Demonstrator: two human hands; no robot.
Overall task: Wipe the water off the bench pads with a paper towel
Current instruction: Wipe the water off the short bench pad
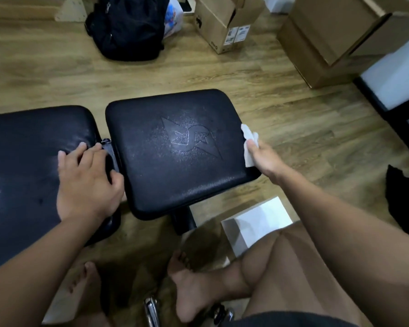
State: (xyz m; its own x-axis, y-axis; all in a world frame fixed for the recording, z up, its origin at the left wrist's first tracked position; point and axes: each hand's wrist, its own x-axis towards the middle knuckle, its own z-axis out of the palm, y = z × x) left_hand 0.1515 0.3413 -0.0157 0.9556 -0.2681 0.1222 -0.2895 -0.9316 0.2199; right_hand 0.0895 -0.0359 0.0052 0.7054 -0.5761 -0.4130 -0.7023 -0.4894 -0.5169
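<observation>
Right hand (pixel 266 159) grips paper towel (pixel 250 143) at seat pad (pixel 175 156) edge

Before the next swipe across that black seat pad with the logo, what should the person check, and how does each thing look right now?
1. Paper towel in the right hand: ok, gripped.
2. Towel at the seat pad: ok, at its right edge.
3. Water left on the seat pad: not ok, fine droplets around the logo.
4. Bench steadied: ok, left hand rests on the long pad by the gap.
5. Long pad dry: cannot tell, only glare shows.
</observation>
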